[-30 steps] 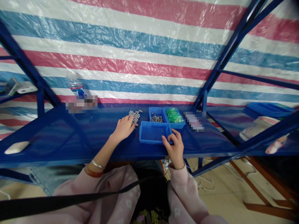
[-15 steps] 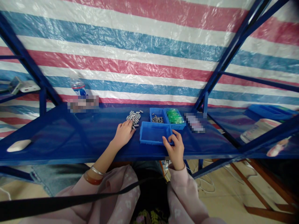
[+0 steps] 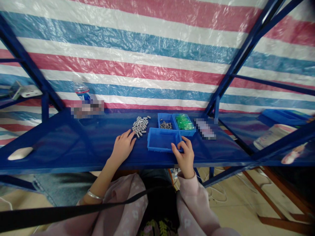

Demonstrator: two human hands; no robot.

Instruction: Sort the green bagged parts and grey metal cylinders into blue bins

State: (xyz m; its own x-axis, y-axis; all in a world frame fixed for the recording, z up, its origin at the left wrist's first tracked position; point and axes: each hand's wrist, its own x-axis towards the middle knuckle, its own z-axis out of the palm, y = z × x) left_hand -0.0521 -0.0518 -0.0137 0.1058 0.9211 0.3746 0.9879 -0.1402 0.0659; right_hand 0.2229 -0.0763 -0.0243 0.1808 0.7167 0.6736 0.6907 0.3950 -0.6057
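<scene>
While our left hand (image 3: 122,147) lies spread on the tabletop (image 3: 73,144) just beside the pins (image 3: 140,125), our right hand (image 3: 185,156) seems to pinch the bin (image 3: 161,140) corner; a careless sweep could scatter pins off the edge.

Single head-worn view, facing forward and down, close over blue shelf (image 3: 73,144)

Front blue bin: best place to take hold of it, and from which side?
Take the front blue bin by its near right corner rim, coming from the person's side. The right hand already touches that corner. The rim is raised and open-topped. Two bins abut its far wall, and the loose metal cylinders lie far-left.
</scene>
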